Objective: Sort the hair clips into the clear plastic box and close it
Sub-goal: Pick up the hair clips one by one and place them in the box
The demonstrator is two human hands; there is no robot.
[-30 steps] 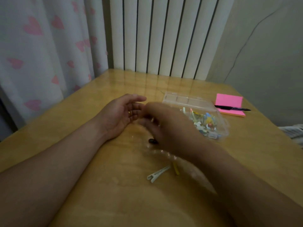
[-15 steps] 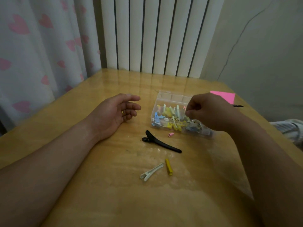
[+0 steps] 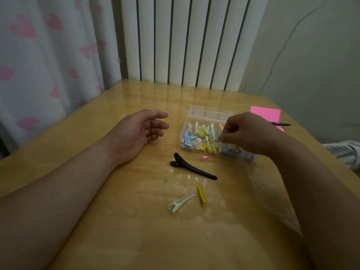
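I see the clear plastic box [image 3: 196, 114] open on the table [image 3: 116, 230], filled with small pastel hair clips [image 3: 204, 137], my right hand [image 3: 247, 133] curled over it, pinch contents hidden, my left hand [image 3: 136, 133] loosely spread.

Dim, flat indoor light with a warm cast; colours look muted and grainy. The glossy table [image 3: 120, 227] carries pale streaked reflections of the white vertical slats [image 3: 187, 39] at 12 o'clock, and a patch of small glints near the centre. Shadows are soft and faint. Wide-angle bending shows at the edges: the slats fan outward and the forearms swell toward 7 and 5 o'clock. The heart-print curtain [image 3: 44, 61] at 10 o'clock is soft
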